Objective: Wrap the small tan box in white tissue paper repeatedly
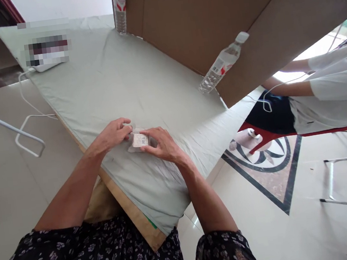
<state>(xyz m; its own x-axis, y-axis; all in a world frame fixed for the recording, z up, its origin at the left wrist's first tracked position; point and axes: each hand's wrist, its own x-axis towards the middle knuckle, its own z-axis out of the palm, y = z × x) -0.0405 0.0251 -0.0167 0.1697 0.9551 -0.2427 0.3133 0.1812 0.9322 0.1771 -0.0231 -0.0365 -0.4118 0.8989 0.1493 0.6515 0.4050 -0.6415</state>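
A small pale block-shaped package (140,140) in clear plastic wrap lies on the cloth-covered table near its front edge. A printed label with a dark code shows on its upper face. My right hand (162,144) grips it from the right, thumb on the near side and fingers on the far side. At the package's left, my left hand (113,134) has its fingers apart and lightly bent, with the fingertips at the edge of the plastic wrap. Whether those fingertips press on the wrap is hard to see.
Two water bottles, one upright (120,10) and one tilted-looking (224,64), stand by a large cardboard panel (191,14). A white device (51,65) with a cable sits at the far left. Another person (333,89) sits at right, beyond the panel.
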